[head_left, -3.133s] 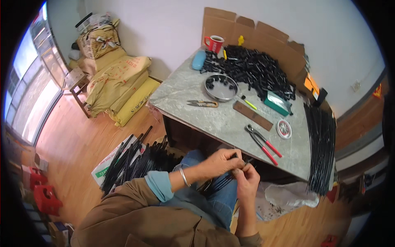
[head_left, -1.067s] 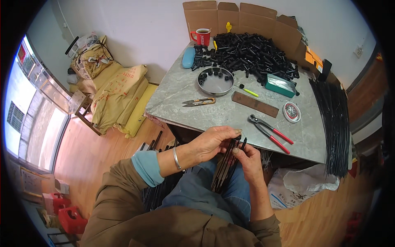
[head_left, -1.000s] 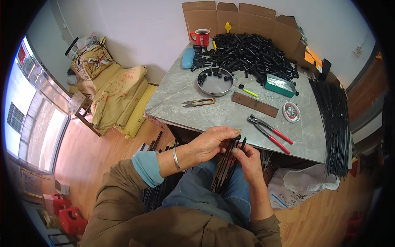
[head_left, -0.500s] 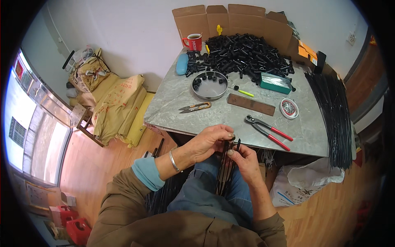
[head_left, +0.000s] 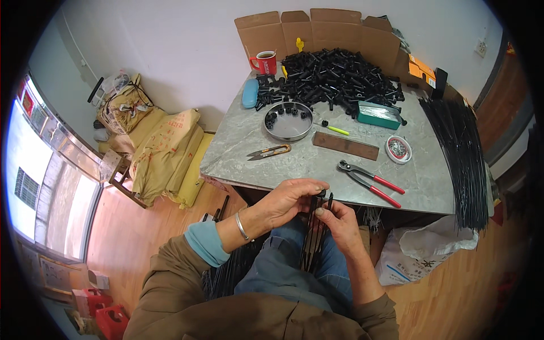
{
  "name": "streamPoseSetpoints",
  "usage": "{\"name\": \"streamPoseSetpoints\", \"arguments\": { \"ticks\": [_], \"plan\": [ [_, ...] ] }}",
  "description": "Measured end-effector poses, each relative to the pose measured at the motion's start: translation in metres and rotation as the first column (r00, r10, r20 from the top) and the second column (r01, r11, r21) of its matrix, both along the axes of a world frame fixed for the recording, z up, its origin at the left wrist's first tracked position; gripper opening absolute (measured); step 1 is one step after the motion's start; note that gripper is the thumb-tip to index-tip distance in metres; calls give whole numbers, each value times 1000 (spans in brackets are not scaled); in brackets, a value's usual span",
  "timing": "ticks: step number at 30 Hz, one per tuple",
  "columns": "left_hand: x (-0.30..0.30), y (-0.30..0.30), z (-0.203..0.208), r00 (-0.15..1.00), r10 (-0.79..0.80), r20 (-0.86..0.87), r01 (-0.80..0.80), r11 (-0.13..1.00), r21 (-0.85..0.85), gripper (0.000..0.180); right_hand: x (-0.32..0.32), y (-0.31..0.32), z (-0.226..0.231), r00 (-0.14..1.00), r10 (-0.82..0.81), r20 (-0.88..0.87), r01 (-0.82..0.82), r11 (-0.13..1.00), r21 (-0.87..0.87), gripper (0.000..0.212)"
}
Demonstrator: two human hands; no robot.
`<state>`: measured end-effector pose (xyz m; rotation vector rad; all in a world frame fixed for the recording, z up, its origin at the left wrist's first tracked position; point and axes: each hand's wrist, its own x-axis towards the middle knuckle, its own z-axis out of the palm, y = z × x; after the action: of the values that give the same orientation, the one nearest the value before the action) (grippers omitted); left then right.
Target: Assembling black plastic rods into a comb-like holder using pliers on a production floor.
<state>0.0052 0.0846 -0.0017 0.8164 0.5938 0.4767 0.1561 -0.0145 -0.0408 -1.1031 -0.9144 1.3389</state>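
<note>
Above my lap, my left hand [head_left: 290,202] pinches a small black part [head_left: 322,194] between thumb and fingertips at the top of several thin black rods. Those rods [head_left: 310,246] hang down between my knees, spread slightly apart. My right hand [head_left: 340,225] closes round their upper ends, its thumb pressed against them. One rod end stands up beside the black part. Whether the part touches the rods is too small to make out. Just beyond my hands, red-handled pincers [head_left: 371,182] lie near the table's front edge.
On the grey table [head_left: 238,148] are a black parts heap [head_left: 340,76], a round metal tray [head_left: 288,136], thread snips [head_left: 271,152], a brown bar [head_left: 345,146], a white dish [head_left: 398,149] and a red mug [head_left: 265,62]. Long black rods [head_left: 456,164] overhang the right edge above a white sack [head_left: 422,258].
My left fingertips have shifted slightly right and down, closer to the rod end in my right hand. The whole view has tilted a little. Both hands keep their grip.
</note>
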Motion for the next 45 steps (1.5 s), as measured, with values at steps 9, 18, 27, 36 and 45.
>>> {"name": "streamPoseSetpoints", "arguments": {
  "ticks": [9,18,27,36,45],
  "plan": [
    [0,2,-4,1000,-12,21,13,1000,-24,24,-1,0,0,1000,-4,-14,4,1000,6,17],
    [-1,1,-2,996,-69,-64,83,963,256,27,0,-2,0,1000,-8,1,8,1000,28,18],
    [-1,-14,14,998,-68,-17,68,891,448,27,9,-9,19,987,-37,-158,22,995,-93,16],
    [1,-28,17,999,30,-43,-8,898,439,31,4,-17,20,964,-215,158,207,976,65,19],
    [-2,-23,21,979,-203,-22,187,849,494,30,29,-18,19,990,140,-17,-141,985,-103,18]
  ]
}}
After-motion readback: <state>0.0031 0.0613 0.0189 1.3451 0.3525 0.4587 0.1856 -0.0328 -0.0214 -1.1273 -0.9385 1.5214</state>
